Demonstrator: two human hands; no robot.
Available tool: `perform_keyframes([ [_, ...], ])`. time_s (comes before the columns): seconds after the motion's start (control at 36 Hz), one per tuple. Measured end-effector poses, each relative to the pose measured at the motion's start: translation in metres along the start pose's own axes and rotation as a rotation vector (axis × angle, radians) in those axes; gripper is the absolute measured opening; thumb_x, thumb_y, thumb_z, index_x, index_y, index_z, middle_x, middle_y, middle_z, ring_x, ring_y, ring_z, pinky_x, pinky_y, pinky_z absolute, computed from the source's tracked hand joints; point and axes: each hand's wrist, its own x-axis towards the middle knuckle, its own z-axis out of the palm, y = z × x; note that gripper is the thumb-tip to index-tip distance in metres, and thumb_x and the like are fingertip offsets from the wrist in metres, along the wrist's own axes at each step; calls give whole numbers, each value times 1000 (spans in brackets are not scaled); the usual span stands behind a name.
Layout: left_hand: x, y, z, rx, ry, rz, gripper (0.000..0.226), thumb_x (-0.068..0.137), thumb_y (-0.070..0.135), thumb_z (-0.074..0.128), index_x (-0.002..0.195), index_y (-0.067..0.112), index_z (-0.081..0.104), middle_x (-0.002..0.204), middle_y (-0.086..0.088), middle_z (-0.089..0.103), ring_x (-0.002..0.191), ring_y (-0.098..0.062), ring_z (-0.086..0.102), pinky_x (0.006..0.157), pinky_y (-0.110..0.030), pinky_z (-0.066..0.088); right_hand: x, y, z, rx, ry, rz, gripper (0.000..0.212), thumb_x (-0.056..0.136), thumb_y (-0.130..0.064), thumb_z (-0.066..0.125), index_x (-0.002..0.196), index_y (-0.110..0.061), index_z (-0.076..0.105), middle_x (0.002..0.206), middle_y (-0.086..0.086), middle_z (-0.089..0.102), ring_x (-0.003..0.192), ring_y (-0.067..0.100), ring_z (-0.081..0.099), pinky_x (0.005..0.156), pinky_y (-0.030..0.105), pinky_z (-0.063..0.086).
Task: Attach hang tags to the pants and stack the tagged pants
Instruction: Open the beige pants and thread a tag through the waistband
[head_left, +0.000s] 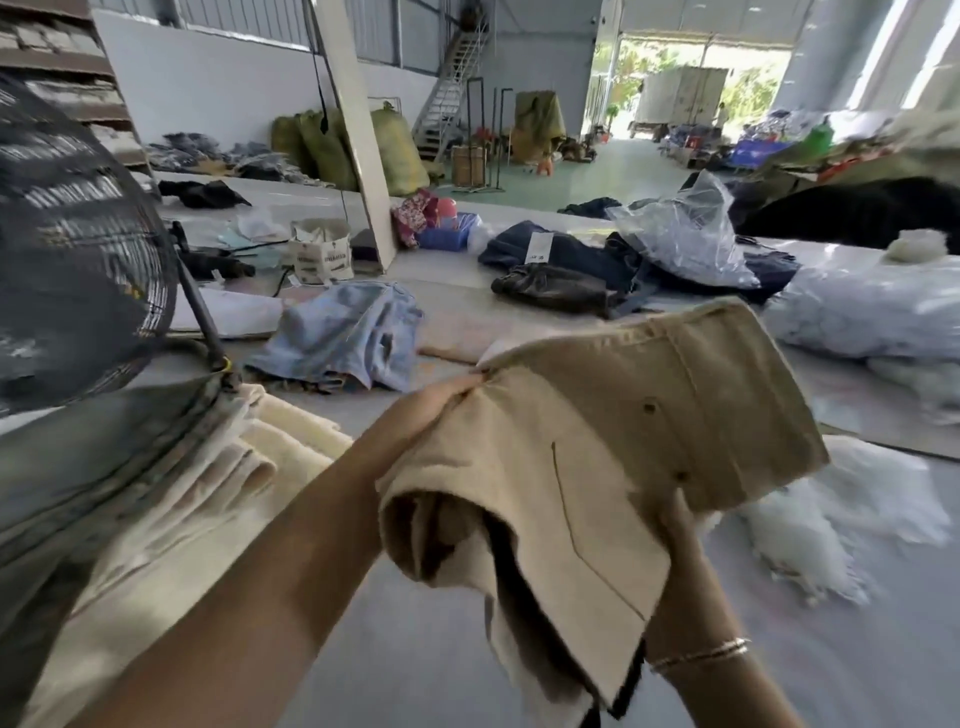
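Pants (613, 415), beige, held up right of the fan (78, 234). Left hand (431, 405) pinches the waistband edge; right hand (675, 540) grips from beneath. No tag visible. Advice: keep the waistband taut and flat so the tag seats cleanly.

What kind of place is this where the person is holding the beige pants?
Probably a garment warehouse or finishing workshop. Both hands hold beige pants over a wide work table; folded pants are stacked at the left; stuffed sacks stand by the far wall, and a loading door is open.
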Motion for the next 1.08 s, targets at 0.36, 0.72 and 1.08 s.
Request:
perform_keyframes([
  [0.36, -25, -142, 26, 850, -406, -203, 26, 92, 22, 51, 117, 25, 55, 101, 1, 63, 85, -14, 59, 62, -19, 43, 23, 7, -113, -904, 320, 172, 31, 87, -14, 67, 117, -5, 63, 84, -1, 71, 76, 13, 67, 62, 19, 54],
  [0.72, -9, -139, 123, 508, -272, 162, 71, 78, 73, 52, 133, 28, 45, 127, 9, 53, 118, -9, 51, 101, -30, 42, 24, 17, -107, -696, 435, -114, 33, 98, -30, 45, 90, -15, 73, 83, 5, 75, 76, 13, 70, 64, 23, 52],
  [1.08, 7, -164, 84, -408, -16, -237, 19, 91, 20, 59, 99, 7, 70, 96, -11, 74, 84, -19, 72, 72, -25, 57, 30, 8, -116, -349, 627, -69, 28, 94, -23, 57, 88, 2, 69, 83, 18, 70, 78, 28, 62, 76, 40, 48],
])
